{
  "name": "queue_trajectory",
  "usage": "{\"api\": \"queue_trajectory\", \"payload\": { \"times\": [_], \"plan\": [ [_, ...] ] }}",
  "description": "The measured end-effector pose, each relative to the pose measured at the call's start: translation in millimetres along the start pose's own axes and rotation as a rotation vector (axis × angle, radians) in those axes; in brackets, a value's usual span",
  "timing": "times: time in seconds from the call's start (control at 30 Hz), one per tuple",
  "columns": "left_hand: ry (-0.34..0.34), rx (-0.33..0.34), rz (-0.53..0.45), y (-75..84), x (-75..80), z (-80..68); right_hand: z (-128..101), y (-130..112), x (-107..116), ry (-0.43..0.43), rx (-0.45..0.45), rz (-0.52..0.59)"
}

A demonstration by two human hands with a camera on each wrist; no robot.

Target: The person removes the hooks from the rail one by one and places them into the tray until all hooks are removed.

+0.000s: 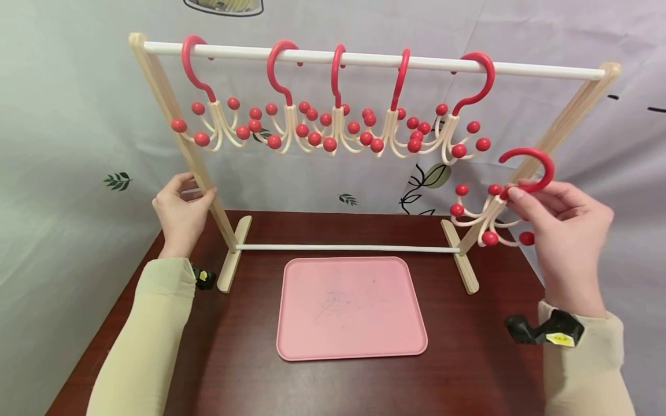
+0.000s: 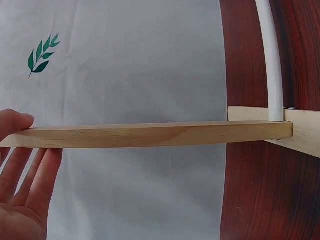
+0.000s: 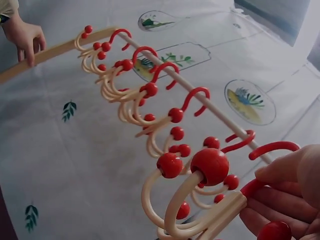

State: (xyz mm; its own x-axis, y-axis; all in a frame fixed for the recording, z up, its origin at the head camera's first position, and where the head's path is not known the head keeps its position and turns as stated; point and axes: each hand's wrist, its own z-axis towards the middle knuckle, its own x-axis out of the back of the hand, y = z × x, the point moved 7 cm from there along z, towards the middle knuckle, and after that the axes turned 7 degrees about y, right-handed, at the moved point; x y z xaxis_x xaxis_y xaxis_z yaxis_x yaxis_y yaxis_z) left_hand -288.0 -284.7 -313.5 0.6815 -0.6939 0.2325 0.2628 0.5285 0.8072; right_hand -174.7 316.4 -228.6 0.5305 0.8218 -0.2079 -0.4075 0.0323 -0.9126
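Note:
My left hand (image 1: 182,215) holds the left wooden post (image 1: 159,86) of a small rack, thumb on one side and fingers on the other; the left wrist view shows that post (image 2: 150,136) too. At the right post, my right hand (image 1: 569,231) pinches a hanger (image 1: 489,216) at the base of its red hook. This hanger has curved cream prongs tipped with red balls, and its hook sits below the top rod (image 1: 374,59). Several like it hang along that white rod, including a rightmost hanger (image 1: 484,86) with its hook turned sideways.
A pink tray (image 1: 351,352) lies on the dark red-brown table (image 1: 250,370) in front of the rack. A lower white rod (image 1: 343,248) joins the rack's wooden feet. Behind stands a pale cloth backdrop (image 1: 119,104) with leaf prints.

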Motion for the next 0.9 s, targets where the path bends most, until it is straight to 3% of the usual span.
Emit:
{"api": "queue_trajectory", "payload": {
  "times": [0.43,0.67,0.9],
  "plan": [
    [0.004,-0.018,0.026,0.4,-0.6,0.7,-24.6,46.6,-20.6,-0.133,-0.038,-0.065],
    [0.008,-0.025,0.023,0.5,-0.3,0.5,-49.4,85.6,-61.5,-0.298,0.018,-0.034],
    [0.000,-0.020,0.041,-0.1,-2.0,0.2,-96.5,140.1,-107.4,-0.454,-0.119,-0.042]
  ]
}}
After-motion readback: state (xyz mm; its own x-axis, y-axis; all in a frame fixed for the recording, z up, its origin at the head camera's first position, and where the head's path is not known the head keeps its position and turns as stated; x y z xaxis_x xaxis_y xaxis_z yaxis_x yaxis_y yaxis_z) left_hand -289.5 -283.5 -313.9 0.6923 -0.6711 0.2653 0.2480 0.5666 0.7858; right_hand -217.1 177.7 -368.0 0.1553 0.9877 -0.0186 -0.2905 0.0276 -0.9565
